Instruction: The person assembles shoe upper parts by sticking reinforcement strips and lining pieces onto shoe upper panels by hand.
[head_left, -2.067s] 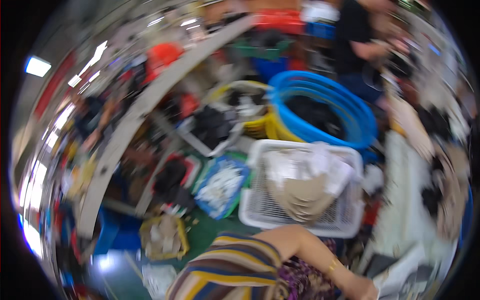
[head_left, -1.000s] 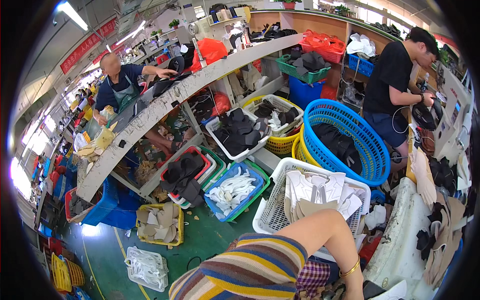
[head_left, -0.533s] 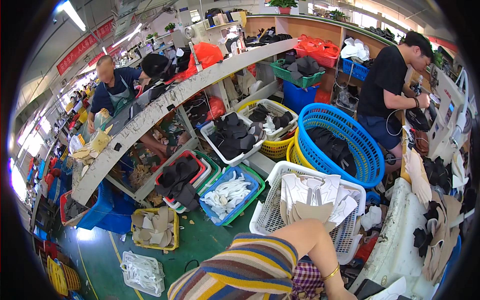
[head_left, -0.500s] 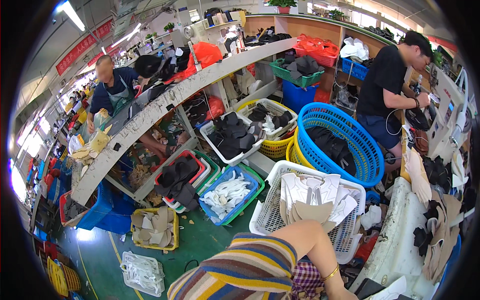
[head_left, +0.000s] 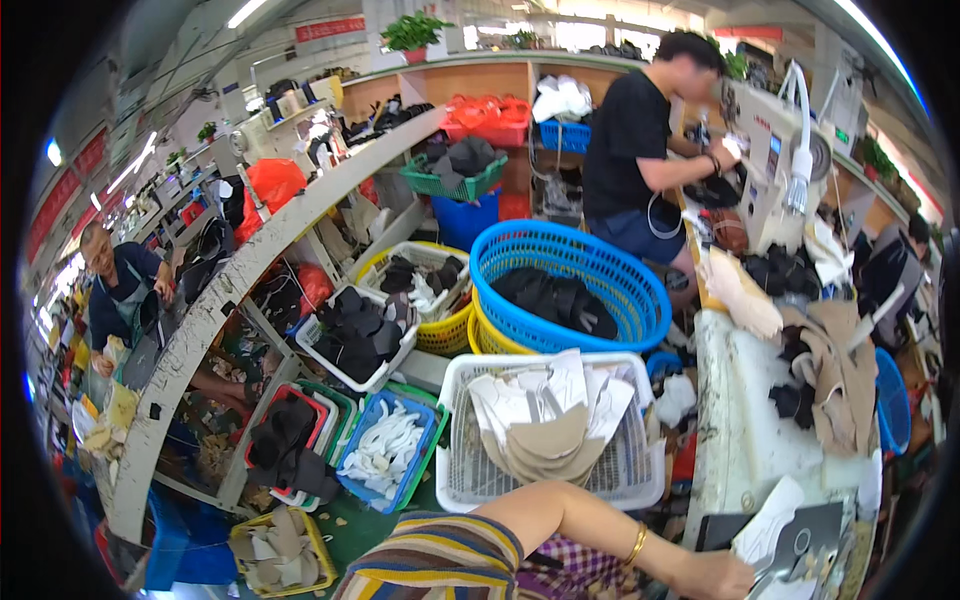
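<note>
My left hand (head_left: 712, 575) is at the lower right, at the end of a bare forearm with a gold bangle and a striped sleeve. Its fingers are drawn together at the edge of a dark metal plate (head_left: 806, 530) on a white worktop; what they hold is hidden. Beside the fingertips lies a white cut piece (head_left: 766, 525), with more white partly visible at the lower edge. My right hand is out of view. Beyond my forearm, a white basket (head_left: 652, 470) holds a fanned stack of white and tan cut pieces (head_left: 545, 430).
A large blue basket (head_left: 645, 300) of black pieces stands behind. Smaller baskets, including a blue one of white strips (head_left: 385, 450), crowd the left. Tan material (head_left: 840, 385) lies on the worktop (head_left: 735, 430). One person (head_left: 630, 130) works at a sewing machine (head_left: 775, 150), another (head_left: 125, 290) far left.
The view has swung right, bringing more of the worktop, the metal plate and my left hand into sight. The hand now shows beside the white piece.
</note>
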